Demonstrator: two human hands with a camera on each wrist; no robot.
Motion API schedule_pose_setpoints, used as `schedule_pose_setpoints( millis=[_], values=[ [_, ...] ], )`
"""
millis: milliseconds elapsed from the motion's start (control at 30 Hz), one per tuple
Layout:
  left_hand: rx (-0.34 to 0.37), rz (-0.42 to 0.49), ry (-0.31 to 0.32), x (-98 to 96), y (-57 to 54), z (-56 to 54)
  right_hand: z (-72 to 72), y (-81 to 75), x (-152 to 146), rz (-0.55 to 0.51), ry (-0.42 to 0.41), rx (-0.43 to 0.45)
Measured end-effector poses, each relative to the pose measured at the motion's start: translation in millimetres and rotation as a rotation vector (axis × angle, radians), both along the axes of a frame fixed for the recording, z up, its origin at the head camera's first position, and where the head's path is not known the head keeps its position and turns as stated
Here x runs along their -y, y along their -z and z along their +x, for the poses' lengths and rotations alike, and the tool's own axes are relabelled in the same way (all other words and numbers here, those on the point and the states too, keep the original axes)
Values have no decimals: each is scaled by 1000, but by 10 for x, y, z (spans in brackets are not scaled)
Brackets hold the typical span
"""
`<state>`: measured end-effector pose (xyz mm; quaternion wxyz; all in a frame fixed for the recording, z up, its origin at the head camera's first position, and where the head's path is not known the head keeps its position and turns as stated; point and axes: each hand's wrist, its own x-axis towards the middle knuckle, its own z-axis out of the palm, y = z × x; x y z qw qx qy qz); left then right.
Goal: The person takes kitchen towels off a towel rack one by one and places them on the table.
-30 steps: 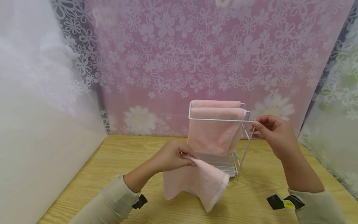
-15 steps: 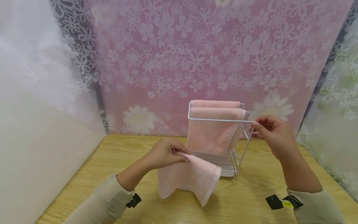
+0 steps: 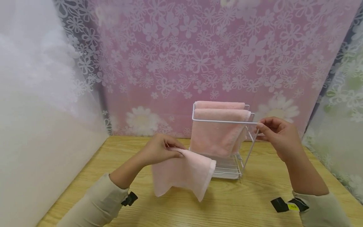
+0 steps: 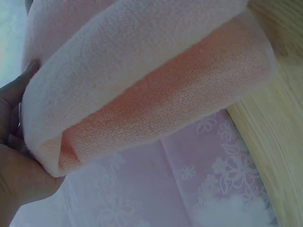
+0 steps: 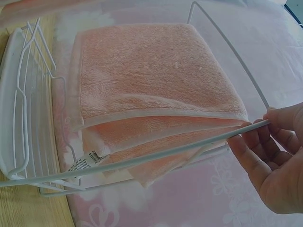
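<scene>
In the head view my left hand (image 3: 160, 149) pinches a pale pink towel (image 3: 185, 173) by its folded top edge, and the cloth hangs down in front of a white wire rack (image 3: 227, 121). The left wrist view shows the towel (image 4: 165, 99) draped in a fold, thumb on one side. My right hand (image 3: 279, 137) pinches the rack's front top corner between thumb and fingers. In the right wrist view that hand (image 5: 279, 151) grips the thin rail (image 5: 156, 156). Two more pink towels (image 3: 216, 135) hang over the rack's rear bars; a printed label (image 5: 87, 161) shows on one.
At the rack's base lies a white tray (image 3: 227, 176) under a wire grid. The rack stands on a wood-grain table (image 3: 93, 195). A pink flowered sheet (image 3: 170, 63) rises behind, with pale walls (image 3: 42, 110) at the sides.
My left hand has moved left and slightly up with the towel, uncovering more of the rack's base. The right hand stays at the rack's corner.
</scene>
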<state>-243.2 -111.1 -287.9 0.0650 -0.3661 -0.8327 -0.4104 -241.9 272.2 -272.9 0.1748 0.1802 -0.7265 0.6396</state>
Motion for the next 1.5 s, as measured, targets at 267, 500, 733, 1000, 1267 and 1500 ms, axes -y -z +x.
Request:
schedule_pose_setpoints(
  millis=[267,500,733,1000,1267,1500],
  values=[
    [-35,4,-31,142,-76,-18,-10,-36,-34,26,26,-7],
    [-33,-22,-84,290,-58,-8,-24,-5,6,-22,-12,-13],
    [-20,-29,-120,423,-34,-10,-23,3,26,-11,-27,8],
    [-13,-51,-152,514,-31,-53,-18,18,-3,21,8,-5],
    [5,-40,-169,605,11,-117,-17,18,-14,-24,-21,-17],
    [43,-69,-175,675,62,-175,-12,24,-10,-20,-7,-3]
  ],
)
